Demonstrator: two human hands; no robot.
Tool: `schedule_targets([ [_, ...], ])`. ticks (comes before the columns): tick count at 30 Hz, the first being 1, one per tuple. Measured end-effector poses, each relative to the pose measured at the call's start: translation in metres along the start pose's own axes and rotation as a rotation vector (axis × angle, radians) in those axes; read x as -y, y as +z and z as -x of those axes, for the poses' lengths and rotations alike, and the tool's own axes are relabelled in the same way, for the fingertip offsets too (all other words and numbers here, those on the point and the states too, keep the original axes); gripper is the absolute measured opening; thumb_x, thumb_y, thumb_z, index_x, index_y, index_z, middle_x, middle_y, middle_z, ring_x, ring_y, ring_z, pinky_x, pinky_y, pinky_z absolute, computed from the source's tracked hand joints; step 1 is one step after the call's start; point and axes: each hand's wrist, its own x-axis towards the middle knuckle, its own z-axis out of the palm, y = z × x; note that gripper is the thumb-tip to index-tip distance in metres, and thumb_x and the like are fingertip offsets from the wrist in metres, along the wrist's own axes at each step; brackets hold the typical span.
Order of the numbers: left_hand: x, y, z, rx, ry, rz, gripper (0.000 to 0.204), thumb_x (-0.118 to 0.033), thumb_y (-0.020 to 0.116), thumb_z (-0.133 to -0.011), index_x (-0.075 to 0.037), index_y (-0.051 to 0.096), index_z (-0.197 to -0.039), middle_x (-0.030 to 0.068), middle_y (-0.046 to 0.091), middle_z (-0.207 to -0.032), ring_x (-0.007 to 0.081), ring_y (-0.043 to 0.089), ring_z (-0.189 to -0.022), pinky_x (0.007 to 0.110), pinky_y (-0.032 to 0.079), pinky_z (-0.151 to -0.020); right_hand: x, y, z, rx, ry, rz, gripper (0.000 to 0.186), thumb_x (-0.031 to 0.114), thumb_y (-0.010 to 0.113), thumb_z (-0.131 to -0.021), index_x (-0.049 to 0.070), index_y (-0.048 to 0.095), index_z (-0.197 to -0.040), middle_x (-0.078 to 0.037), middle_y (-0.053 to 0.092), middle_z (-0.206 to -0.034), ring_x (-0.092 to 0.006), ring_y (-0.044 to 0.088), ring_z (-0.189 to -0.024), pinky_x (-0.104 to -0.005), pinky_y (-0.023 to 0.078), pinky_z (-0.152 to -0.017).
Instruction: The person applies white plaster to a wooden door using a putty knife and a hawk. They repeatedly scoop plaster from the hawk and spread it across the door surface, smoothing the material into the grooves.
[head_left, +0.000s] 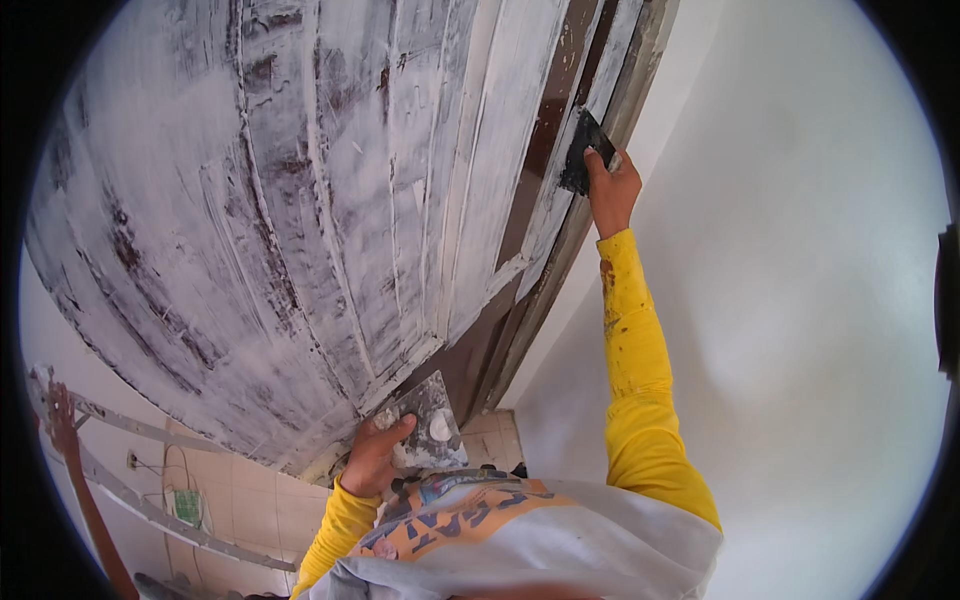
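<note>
Raised at the upper right, my right hand [614,190] grips a black putty knife [580,150] with the thumb laid on its blade. The blade lies against the whitened strip of the door frame [545,225]. Low in front of my body, my left hand [372,455] holds a flat, putty-smeared plate [435,400] by its edge, thumb on top. A lump of white putty [441,426] sits on the plate. To the left of the frame stands a wooden door [330,180] coated with streaky white putty, dark wood showing through in patches.
A smooth white wall [800,300] rises on the right. At the lower left is a metal ladder [170,515], with another person's hand [62,420] at its top. A green and white packet [187,507] is near the tiled floor [250,500].
</note>
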Motion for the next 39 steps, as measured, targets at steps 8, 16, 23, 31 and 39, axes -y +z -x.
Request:
schedule_targets([
  [8, -0.008, -0.001, 0.015, 0.017, -0.104, 0.076, 0.049, 0.000, 0.064, -0.096, -0.003, 0.051, -0.143, 0.0097, 0.067, -0.129, 0.0238, 0.067, -0.116, 0.041, 0.054, -0.101, 0.002, 0.022, -0.014, -0.083, -0.035, 0.222, 0.048, 0.027, 0.073, -0.088, -0.008, 0.068, -0.120, -0.027, 0.072, -0.084, -0.0404, 0.072, -0.081, -0.0428, 0.055, -0.078],
  [16, 0.005, -0.022, 0.018, -0.040, -0.060, 0.081, 0.052, 0.001, 0.066, -0.095, -0.006, 0.051, -0.144, 0.0086, 0.065, -0.132, 0.0238, 0.065, -0.119, 0.040, 0.053, -0.103, 0.000, 0.018, 0.005, -0.279, -0.017, 0.247, 0.047, 0.026, 0.071, -0.090, -0.008, 0.067, -0.121, -0.028, 0.073, -0.089, -0.0401, 0.073, -0.087, -0.0422, 0.055, -0.082],
  [23, 0.004, -0.023, 0.019, -0.034, -0.087, 0.119, 0.054, -0.001, 0.066, -0.095, -0.007, 0.049, -0.146, 0.0081, 0.064, -0.134, 0.0241, 0.063, -0.122, 0.042, 0.050, -0.106, -0.001, 0.010, -0.015, -0.029, 0.022, 0.007, 0.054, 0.029, 0.076, -0.086, -0.012, 0.066, -0.120, -0.024, 0.074, -0.085, -0.0317, 0.073, -0.080, -0.0375, 0.055, -0.079],
  [31, 0.005, -0.025, 0.015, 0.003, -0.096, 0.132, 0.052, -0.001, 0.065, -0.095, -0.006, 0.050, -0.145, 0.0093, 0.064, -0.135, 0.0252, 0.063, -0.123, 0.042, 0.050, -0.107, -0.015, 0.013, -0.021, -0.093, 0.041, 0.124, 0.046, 0.029, 0.076, -0.086, -0.009, 0.071, -0.113, -0.023, 0.075, -0.087, -0.0317, 0.073, -0.082, -0.0393, 0.054, -0.081],
  [39, 0.008, -0.029, 0.012, 0.006, -0.079, 0.141, 0.051, -0.001, 0.066, -0.095, -0.005, 0.051, -0.143, 0.0095, 0.064, -0.134, 0.0250, 0.063, -0.122, 0.042, 0.050, -0.107, -0.004, -0.003, -0.006, -0.073, 0.036, 0.017, 0.048, 0.032, 0.076, -0.086, -0.009, 0.072, -0.111, -0.026, 0.074, -0.089, -0.0361, 0.073, -0.085, -0.0400, 0.054, -0.082],
])
